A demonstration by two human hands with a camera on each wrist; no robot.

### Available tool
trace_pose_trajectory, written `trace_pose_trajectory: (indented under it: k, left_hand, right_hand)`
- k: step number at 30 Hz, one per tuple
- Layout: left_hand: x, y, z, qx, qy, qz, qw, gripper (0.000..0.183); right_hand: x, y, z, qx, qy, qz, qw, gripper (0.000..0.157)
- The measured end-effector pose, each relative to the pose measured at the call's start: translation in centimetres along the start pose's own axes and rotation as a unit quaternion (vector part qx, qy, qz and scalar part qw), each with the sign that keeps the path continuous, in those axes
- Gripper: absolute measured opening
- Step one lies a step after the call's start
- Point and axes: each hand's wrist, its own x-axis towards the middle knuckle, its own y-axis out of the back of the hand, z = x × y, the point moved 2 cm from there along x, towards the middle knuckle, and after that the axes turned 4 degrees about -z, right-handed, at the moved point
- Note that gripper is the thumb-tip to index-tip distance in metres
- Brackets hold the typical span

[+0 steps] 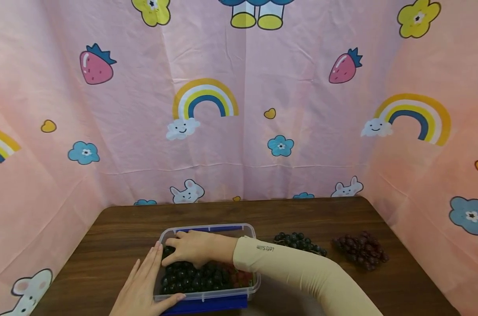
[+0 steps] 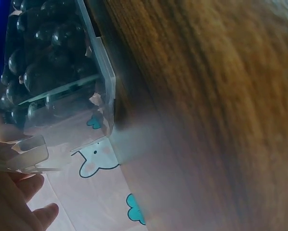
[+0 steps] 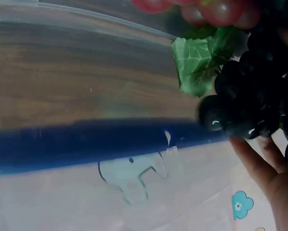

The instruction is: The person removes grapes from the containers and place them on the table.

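A clear plastic container (image 1: 256,285) with blue side clips stands on the table near its front. Black grapes (image 1: 195,278) fill much of it, and red grapes (image 1: 240,279) lie at its right end. My right hand (image 1: 193,246) reaches in from the right and holds black grapes at the left end, thumb on the near side and fingers on the far side. The right wrist view shows these grapes (image 3: 235,113) beside a green leaf (image 3: 194,65). With straight fingers along the left rim and thumb at the front rim, my left hand (image 1: 141,285) presses the container's near-left corner.
To the right of the container lies another bunch of dark grapes (image 1: 298,242), partly behind the right sleeve (image 1: 294,267). Farther right is a bunch of reddish-purple grapes (image 1: 363,250). Patterned pink cloth (image 1: 239,175) hangs behind and beside the wooden table (image 1: 132,219).
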Motion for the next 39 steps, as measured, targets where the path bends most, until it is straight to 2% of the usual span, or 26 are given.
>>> trace_pose_trajectory:
  k: [4,12,24,39]
  left_hand:
    - [0.1,-0.1,0.2,-0.001,0.0,0.002,1.0,0.13]
    - [0.0,0.1,0.4,0.0,0.005,0.002,1.0,0.13]
    - [-0.2,0.0,0.2,-0.002,0.002,0.006,1.0,0.13]
    - [-0.1,0.1,0.2,0.012,-0.001,0.009,0.9999,0.13]
  right_hand:
    - [-0.2,-0.1,-0.2,-0.001,0.01,0.025,1.0,0.075]
    - [-0.9,-0.4,0.0,0.006,0.004,0.044,0.999,0.07]
    - [-1.5,0.0,0.4,-0.036,-0.003,0.07,0.997,0.063]
    - [-3.1,1.6,1.4,-0.045,-0.024,0.074,0.996,0.065]
